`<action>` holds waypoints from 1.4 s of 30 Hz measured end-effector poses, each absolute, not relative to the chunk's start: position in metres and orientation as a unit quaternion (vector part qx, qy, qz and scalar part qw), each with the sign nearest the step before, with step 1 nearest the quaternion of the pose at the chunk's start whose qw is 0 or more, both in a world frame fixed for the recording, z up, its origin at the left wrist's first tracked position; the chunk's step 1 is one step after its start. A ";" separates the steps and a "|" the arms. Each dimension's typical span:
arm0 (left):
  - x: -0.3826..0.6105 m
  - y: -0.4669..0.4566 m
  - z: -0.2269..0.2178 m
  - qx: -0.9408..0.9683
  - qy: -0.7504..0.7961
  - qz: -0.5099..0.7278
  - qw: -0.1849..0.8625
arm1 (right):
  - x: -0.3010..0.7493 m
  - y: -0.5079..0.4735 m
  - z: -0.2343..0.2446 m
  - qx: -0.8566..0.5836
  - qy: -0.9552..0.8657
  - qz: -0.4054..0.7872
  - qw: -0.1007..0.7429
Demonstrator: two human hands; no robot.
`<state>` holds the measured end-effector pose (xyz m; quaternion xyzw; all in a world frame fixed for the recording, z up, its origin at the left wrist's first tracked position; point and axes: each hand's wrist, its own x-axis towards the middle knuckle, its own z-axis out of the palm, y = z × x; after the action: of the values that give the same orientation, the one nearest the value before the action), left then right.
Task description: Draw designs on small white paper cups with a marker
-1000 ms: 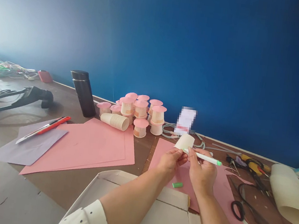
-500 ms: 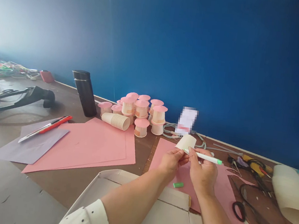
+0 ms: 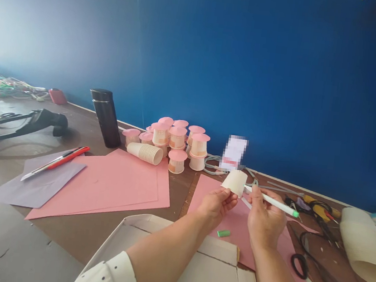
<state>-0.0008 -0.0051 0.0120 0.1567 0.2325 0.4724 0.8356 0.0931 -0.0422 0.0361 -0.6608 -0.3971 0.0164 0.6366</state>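
Pinched in my left hand (image 3: 219, 205) is a paper cup (image 3: 235, 182), its wide rim tilted down. My right hand (image 3: 267, 217) grips a white marker (image 3: 278, 204) with a green end, its tip close to the cup's right side; whether it touches I cannot tell. A green marker cap (image 3: 223, 233) lies below the hands on pink paper (image 3: 236, 247). Further left stand several cups topped with pink paper discs (image 3: 177, 135), some stacked. Beside them a nested stack of plain cups (image 3: 145, 152) lies on its side.
On the left are pink sheets (image 3: 118, 178), a red utility knife (image 3: 58, 161) on purple paper (image 3: 66, 181), and a black bottle (image 3: 105, 117). Cables and scissors (image 3: 299, 265) lie to the right, near large white cups (image 3: 363, 245). A cardboard piece (image 3: 212, 281) is in front; a blue partition (image 3: 252, 66) stands behind.
My right hand has drawn right with the marker, away from the left hand. The marker's tip now sits by the cup's right side, and more of the cup shows.
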 end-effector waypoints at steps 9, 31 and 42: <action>0.000 -0.006 0.009 0.171 0.221 0.476 0.834 | 0.097 -0.039 0.021 -0.679 -0.429 -0.009 0.595; -0.001 -0.005 0.011 0.182 0.238 0.477 0.826 | 0.094 -0.038 0.021 -0.690 -0.470 -0.034 0.550; 0.000 -0.005 0.009 0.182 0.233 0.479 0.826 | 0.096 -0.038 0.018 -0.689 -0.471 -0.023 0.551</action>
<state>0.0002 -0.0052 0.0093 0.1822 0.2334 0.4789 0.8264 0.0965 -0.0382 0.0185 -0.6889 -0.4707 -0.0232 0.5507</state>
